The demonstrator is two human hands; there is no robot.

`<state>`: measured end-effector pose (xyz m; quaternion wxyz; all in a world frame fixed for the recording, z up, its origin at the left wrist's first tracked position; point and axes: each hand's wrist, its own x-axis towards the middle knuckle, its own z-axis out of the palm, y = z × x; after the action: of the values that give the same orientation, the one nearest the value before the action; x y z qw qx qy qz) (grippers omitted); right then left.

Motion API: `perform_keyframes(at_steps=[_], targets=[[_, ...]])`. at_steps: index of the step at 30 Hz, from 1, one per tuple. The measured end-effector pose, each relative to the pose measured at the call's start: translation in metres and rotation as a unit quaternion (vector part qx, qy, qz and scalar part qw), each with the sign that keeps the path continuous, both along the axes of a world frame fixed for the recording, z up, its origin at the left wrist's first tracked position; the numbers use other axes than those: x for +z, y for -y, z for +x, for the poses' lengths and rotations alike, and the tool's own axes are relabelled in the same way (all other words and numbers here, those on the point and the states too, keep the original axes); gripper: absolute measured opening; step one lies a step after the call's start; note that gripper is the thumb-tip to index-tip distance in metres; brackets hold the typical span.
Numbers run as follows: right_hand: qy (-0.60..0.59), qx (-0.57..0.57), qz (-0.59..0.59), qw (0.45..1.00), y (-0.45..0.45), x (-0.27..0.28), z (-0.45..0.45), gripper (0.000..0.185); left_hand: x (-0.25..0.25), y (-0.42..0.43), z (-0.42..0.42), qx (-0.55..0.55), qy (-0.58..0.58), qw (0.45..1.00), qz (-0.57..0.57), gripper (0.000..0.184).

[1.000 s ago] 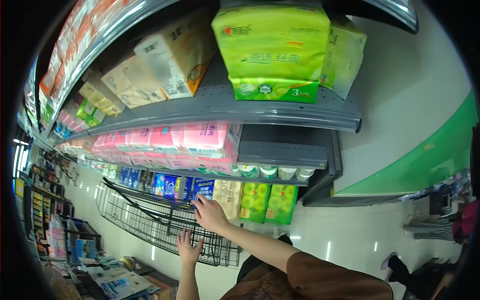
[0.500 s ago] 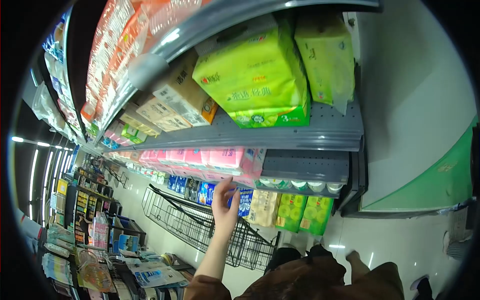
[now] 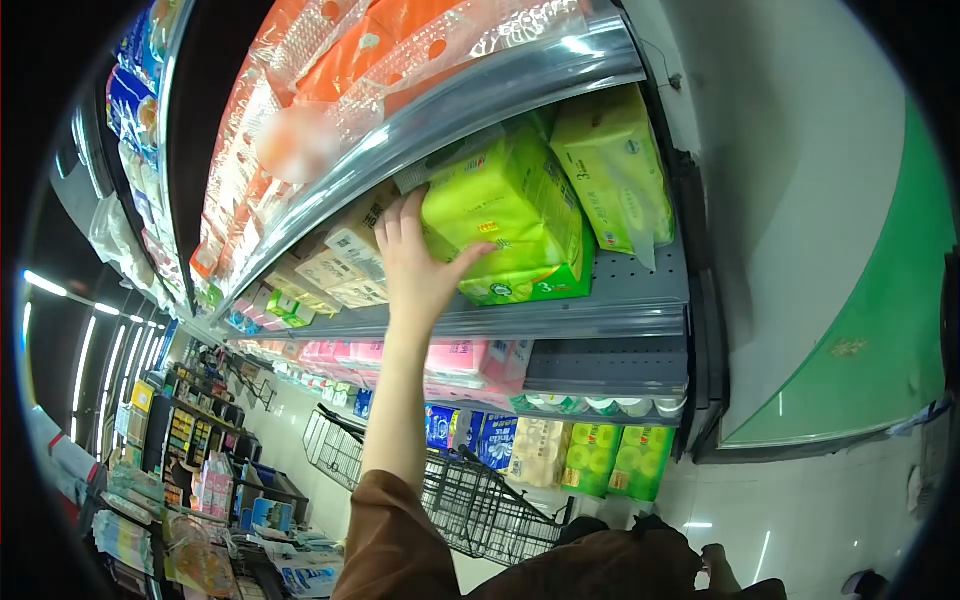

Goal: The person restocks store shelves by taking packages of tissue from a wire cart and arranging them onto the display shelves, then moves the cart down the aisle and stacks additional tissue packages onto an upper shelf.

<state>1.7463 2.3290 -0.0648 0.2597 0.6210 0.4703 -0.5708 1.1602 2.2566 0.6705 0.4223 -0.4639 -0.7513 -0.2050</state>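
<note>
My left hand (image 3: 420, 265) is raised to the middle shelf, fingers spread and thumb stretched out. It lies against the left front of a bright green tissue pack (image 3: 510, 215); no closed grasp shows. Another green pack (image 3: 610, 170) leans to the right of it. White-and-tan packs (image 3: 345, 265) stand just left of my fingers. My right hand (image 3: 714, 560) hangs low at the lower right, small and partly seen, its fingers unclear.
Orange packs (image 3: 370, 60) fill the shelf above, behind a curved metal edge (image 3: 480, 100). Pink packs (image 3: 465, 360) lie one shelf down. A black wire cart (image 3: 490, 510) stands below, beside floor-level rolls (image 3: 590, 460). Another person's foot (image 3: 865, 583) shows at lower right.
Both hands were over the cart at first. My left hand has risen from there to the green pack, and my right hand has dropped away to the lower right. The view has shifted.
</note>
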Motion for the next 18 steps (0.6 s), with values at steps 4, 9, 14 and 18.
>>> perform_keyframes(at_steps=[4, 9, 14, 18], targets=[[-0.070, -0.080, 0.049, 0.993, -0.019, -0.015, -0.045, 0.019, -0.015, 0.029, 0.035, 0.069, -0.062, 0.996, 0.008, 0.103], [-0.182, 0.086, 0.060, 0.978, -0.058, -0.044, -0.072, 0.018, 0.009, 0.063, 0.076, -0.019, -0.130, 0.991, -0.022, 0.108], [-0.154, 0.167, 0.054, 0.972, -0.074, -0.063, -0.074, 0.018, 0.000, 0.077, 0.079, -0.030, -0.068, 0.990, -0.118, 0.095], [-0.094, 0.042, 0.024, 0.994, -0.068, -0.017, -0.082, 0.021, -0.037, 0.101, 0.073, -0.031, -0.182, 0.983, -0.021, 0.073]])
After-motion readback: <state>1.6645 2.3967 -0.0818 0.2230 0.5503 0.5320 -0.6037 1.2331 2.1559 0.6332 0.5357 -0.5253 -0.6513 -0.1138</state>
